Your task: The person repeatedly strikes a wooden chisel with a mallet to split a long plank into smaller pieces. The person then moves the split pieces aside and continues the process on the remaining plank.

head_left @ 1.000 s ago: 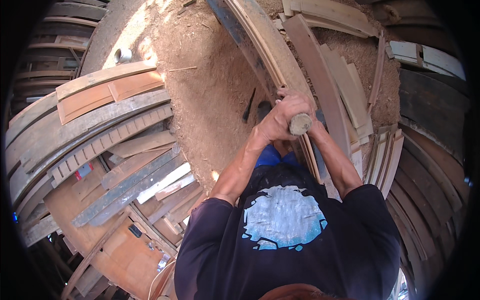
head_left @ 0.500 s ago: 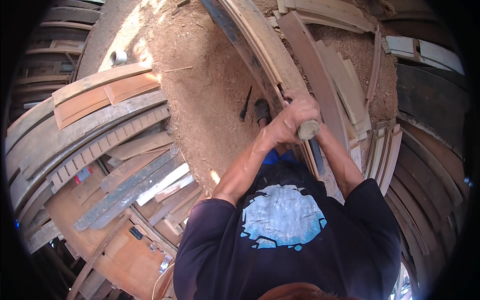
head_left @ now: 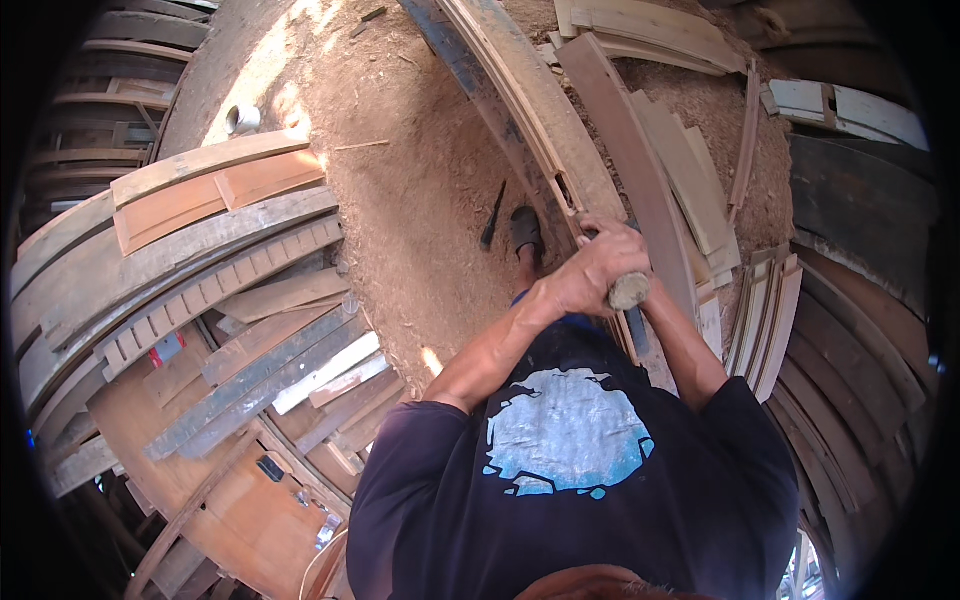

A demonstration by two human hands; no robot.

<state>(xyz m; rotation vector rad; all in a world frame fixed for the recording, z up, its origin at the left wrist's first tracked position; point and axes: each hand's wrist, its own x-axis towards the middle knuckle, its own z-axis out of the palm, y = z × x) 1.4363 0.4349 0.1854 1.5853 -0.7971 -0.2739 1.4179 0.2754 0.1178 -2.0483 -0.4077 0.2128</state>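
Both my hands are clasped together over a long wooden piece (head_left: 530, 110) with a grooved edge and a slot cut in it. My left hand (head_left: 588, 277) is closed around a chisel (head_left: 629, 291), whose thick round wooden handle end points up toward me. Largely hidden behind it, my right hand (head_left: 624, 240) closes in at the same grip. The chisel's blade is covered by my hands. Just beyond my knuckles, the dark slot (head_left: 562, 184) shows in the wood.
A slim dark tool (head_left: 492, 216) lies on the sawdust-covered ground beside my foot (head_left: 526, 228). Stacked boards (head_left: 230, 255) fill the left side. More planks (head_left: 640, 150) lie at the right. A pale roll (head_left: 242, 120) sits at the far left.
My hands and the chisel have moved slightly toward me and to the right along the wooden piece. More of the slot shows now.
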